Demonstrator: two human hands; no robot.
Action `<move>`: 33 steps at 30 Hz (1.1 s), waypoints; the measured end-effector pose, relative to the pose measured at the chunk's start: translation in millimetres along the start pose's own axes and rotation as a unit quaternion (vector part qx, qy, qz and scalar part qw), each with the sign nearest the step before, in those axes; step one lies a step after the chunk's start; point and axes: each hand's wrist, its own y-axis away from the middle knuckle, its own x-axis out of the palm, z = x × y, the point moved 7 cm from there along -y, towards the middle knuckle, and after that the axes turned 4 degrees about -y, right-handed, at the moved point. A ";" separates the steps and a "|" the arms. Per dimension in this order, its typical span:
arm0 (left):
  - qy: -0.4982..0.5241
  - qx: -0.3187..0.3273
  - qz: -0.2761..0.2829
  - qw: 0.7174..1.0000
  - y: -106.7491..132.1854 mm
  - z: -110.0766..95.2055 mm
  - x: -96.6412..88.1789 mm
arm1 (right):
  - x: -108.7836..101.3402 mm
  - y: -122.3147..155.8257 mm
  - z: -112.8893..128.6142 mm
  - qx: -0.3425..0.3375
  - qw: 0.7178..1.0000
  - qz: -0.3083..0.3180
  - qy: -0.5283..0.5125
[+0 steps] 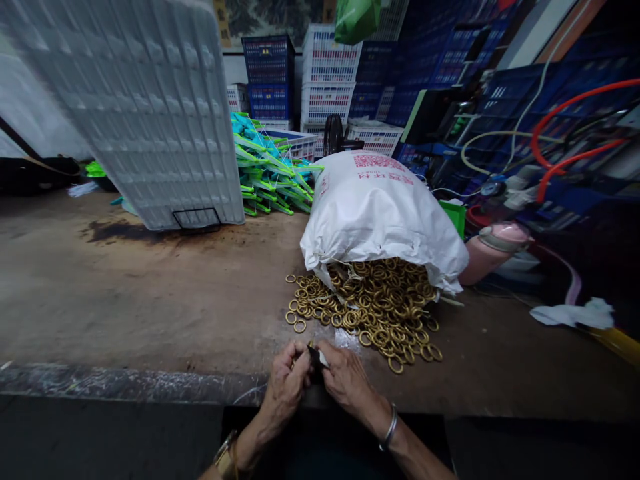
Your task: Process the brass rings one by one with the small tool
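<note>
My left hand [287, 381] and my right hand [347, 379] meet at the table's front edge, fingers closed in a pinch. Between them is a small black piece [315, 357] with a white part by the right thumb; its kind is not clear. What the left fingertips hold is mostly covered, with a tiny yellowish bit showing above them. Just beyond the hands, a heap of brass-coloured rings [385, 300] spills from the mouth of a white woven sack [375, 207] lying on its side.
A tall translucent ribbed plastic panel [180, 133] stands at the left on the wooden table [150, 300]. Behind it lie green and turquoise plastic pieces [273, 173]. A pink bottle [493, 250] leans right of the sack, near red hoses [547, 160]. Stacked crates [330, 63] fill the back.
</note>
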 end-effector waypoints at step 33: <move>0.389 -0.156 0.057 0.906 8.2 16.8 -13.4 | -3.7 -54.6 10.6 0.024 0.994 -0.086 0.059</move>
